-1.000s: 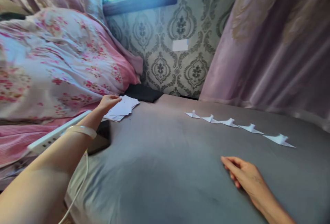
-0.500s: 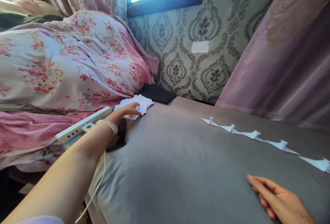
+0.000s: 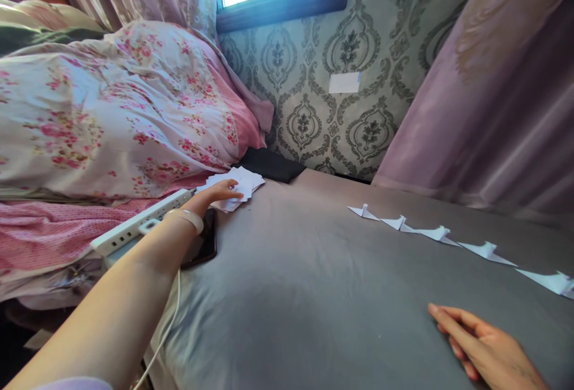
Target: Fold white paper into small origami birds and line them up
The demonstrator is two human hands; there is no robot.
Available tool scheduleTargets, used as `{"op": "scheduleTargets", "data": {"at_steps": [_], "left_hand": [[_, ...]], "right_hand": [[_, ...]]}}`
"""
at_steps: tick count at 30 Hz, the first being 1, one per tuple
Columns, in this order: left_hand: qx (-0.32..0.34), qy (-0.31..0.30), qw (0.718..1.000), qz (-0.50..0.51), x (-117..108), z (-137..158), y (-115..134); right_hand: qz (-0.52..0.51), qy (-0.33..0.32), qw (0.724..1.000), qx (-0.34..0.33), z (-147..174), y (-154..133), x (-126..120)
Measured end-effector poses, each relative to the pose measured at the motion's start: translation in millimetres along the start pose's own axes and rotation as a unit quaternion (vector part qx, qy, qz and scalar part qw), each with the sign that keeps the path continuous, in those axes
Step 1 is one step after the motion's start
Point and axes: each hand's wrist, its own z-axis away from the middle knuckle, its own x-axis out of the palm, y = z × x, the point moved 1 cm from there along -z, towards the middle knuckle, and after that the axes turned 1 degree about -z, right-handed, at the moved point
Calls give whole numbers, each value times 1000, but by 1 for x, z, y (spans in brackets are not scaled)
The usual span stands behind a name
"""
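- The left hand (image 3: 214, 194) is reaching to the paper stack (image 3: 240, 185) beside the flowered quilt (image 3: 116, 109), fingers loosely together, resting on the top sheet.
- The right hand (image 3: 487, 351) is lying flat on the grey sheet (image 3: 314, 294), fingers slightly apart, holding nothing.
- Folded paper planes (image 3: 437, 234) are lying in a row nearby.

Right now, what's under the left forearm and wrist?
A dark phone lies on the grey bedsheet under the left wrist, beside a white power strip. The arm covers most of the phone. The left hand rests on the paper stack.
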Motion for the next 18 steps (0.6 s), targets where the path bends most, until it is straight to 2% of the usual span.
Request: {"op": "scheduleTargets", "data": {"at_steps": [5,9,14,18], "left_hand": [[-6,-5,999,-41,5,1,6],[-7,2,1000,-28,7,2,6],[-16,38,998,48,2,14,12],[-14,109,982,155,-3,23,45]], "right_hand": [[-15,1,1000,-4,9,-8,3],[-8,0,1000,-9,12,-10,3],[-2,10,1000,-19,10,-8,3],[-10,11,999,-37,9,-6,5]]}}
